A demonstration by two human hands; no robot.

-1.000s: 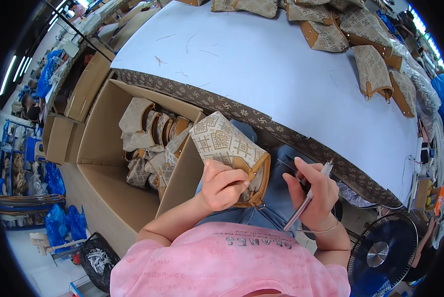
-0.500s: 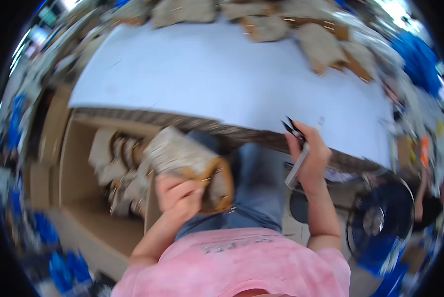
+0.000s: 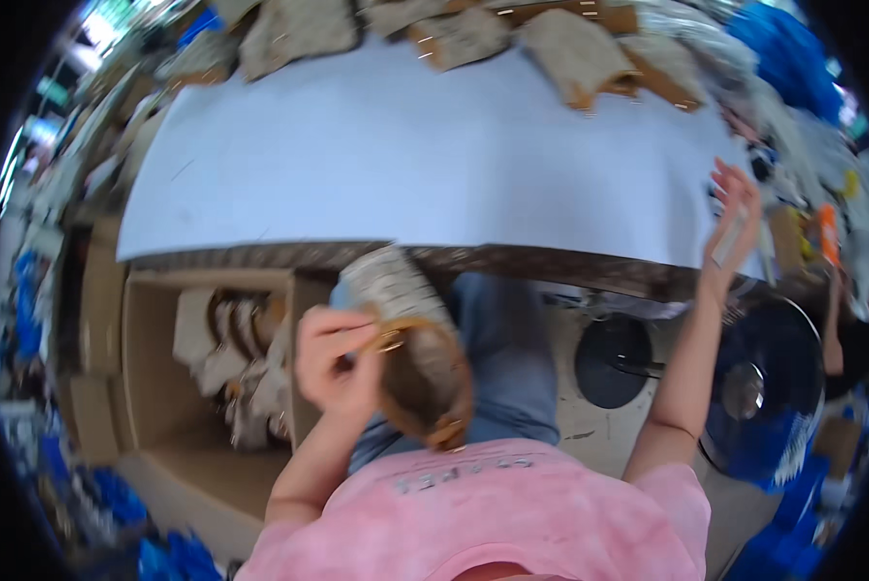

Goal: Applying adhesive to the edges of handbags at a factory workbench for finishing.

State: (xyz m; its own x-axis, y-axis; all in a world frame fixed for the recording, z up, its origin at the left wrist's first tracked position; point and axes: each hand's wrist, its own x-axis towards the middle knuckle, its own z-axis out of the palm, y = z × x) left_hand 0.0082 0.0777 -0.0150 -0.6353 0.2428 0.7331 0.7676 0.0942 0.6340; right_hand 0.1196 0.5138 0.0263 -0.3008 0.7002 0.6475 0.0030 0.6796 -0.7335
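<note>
My left hand pinches the rim of a grey-beige fabric pouch with a tan-brown edge. Its open mouth faces me above my lap, and small shiny metal pieces show along the rim. Out over the right end of the white table, my right hand reaches with fingers fairly straight. Against its palm lies a pair of thread snips with a pale handle; the blades are mostly hidden.
A cardboard box holding similar fabric pieces stands at my left. More pieces line the far edge of the white table. A black fan stands at lower right, with another person's arm beyond it.
My right hand has swung right and farther out over the table with the snips. The pouch has turned in my left hand, so its mouth faces me more.
</note>
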